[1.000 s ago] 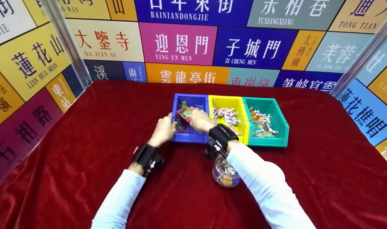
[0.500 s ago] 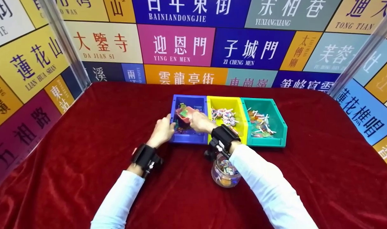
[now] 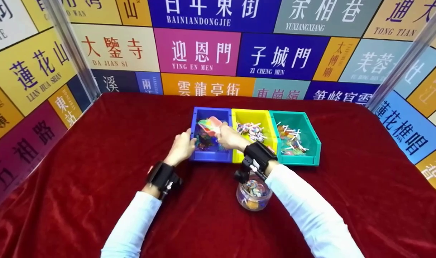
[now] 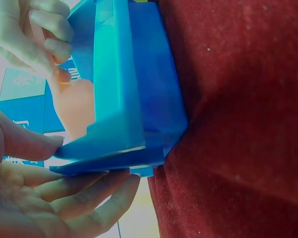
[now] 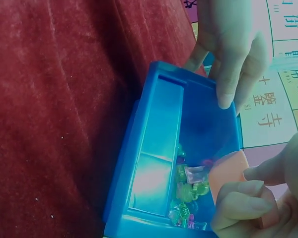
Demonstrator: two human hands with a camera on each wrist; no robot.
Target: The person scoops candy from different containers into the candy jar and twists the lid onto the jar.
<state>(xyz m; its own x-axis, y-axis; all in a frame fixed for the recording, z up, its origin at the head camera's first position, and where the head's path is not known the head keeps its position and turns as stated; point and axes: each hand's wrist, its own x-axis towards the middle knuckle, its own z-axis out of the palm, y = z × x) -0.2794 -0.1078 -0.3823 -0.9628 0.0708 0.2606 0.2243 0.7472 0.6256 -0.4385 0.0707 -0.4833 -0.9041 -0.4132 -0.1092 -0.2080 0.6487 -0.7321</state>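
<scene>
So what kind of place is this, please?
Probably a staged recording booth, not a shop or home: a table under red velvet cloth, walls of printed Chinese street-name panels, and blue, yellow and teal bins of candy.

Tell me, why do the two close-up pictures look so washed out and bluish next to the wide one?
Head view: even light, sharp, true colours, walls bowed by the lens. Left wrist view: left hand and blue bin too close, soft, background blown white. Right wrist view: bluish cast, right hand blurred at the edge.

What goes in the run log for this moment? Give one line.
left hand: steadies blue bin | right hand: holds pink scoop over blue bin | jar: near wrist
</scene>
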